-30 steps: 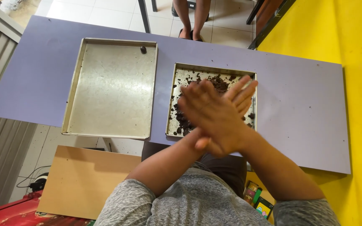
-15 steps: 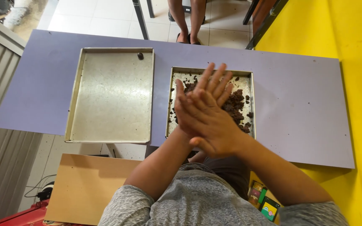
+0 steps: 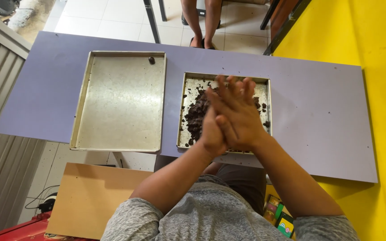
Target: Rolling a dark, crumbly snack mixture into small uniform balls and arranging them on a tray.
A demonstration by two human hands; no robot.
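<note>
**Rolling the dark dough between flat palms, over the small tray**

I stand at the long lilac tabletop point(image 3: 318, 111), and everything I need sits on it. On my left lies the big rectangular metal baking tray point(image 3: 117, 107), bare but for one small dark ball point(image 3: 151, 60) near its far rim. Right under my hands sits the smaller square metal tray point(image 3: 187, 109) with its heap of dark crumbly dough point(image 3: 196, 117). My left hand point(image 3: 213, 134) and right hand point(image 3: 237, 114) press palm to palm, fingers stretched out, above that heap; whether a piece is caught between them, I cannot tell. To do this well, I judge: keep the palms flat, pressure light and even, and work above the small tray so crumbs fall back in.
</note>
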